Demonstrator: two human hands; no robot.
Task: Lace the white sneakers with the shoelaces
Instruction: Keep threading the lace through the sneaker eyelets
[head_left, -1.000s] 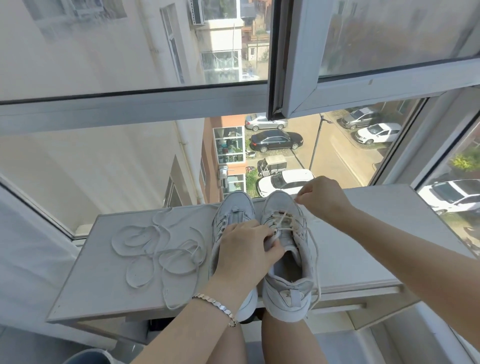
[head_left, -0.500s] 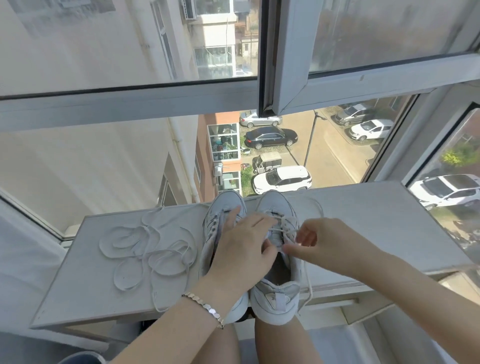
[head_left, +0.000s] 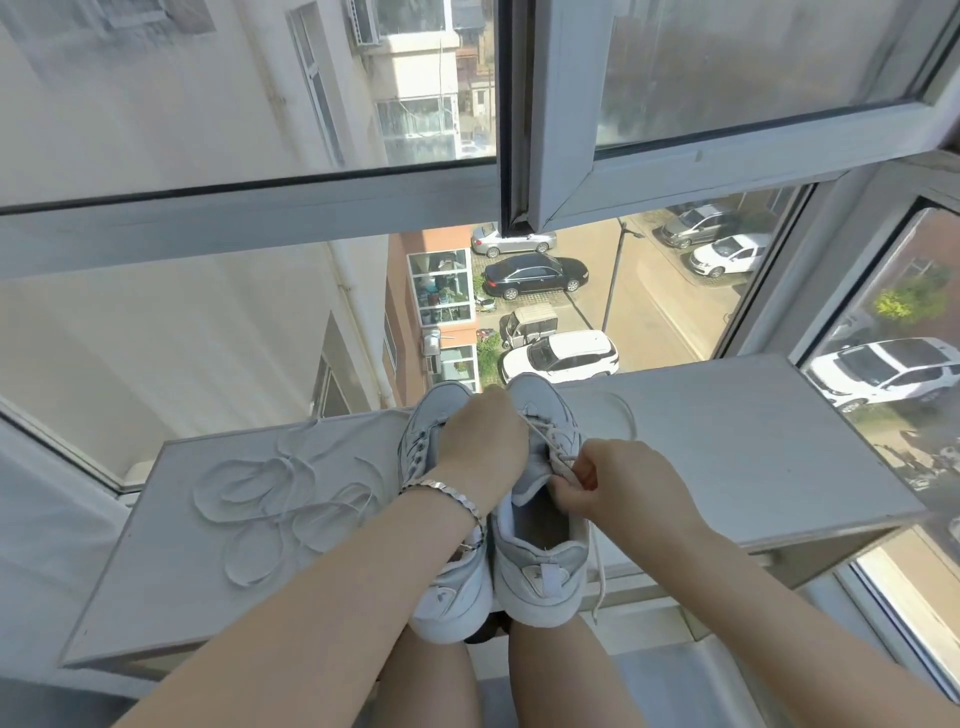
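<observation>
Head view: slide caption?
Left hand holds a sneaker while right hand pinches its lace; spare lace lies on the ledge.

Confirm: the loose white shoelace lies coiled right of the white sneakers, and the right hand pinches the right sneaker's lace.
No: the head view shows the loose white shoelace coiled left of the white sneakers; the right hand does pinch.

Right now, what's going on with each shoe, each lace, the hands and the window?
Right sneaker: partly laced, upright on the ledge.
Left sneaker: no lace showing.
Threaded lace: crossed through front eyelets, one end dangling.
Loose lace: lying looped, untouched.
Right hand: pinching the threaded lace.
Left hand: over both sneakers, grip hidden.
Window: sash ajar.
</observation>
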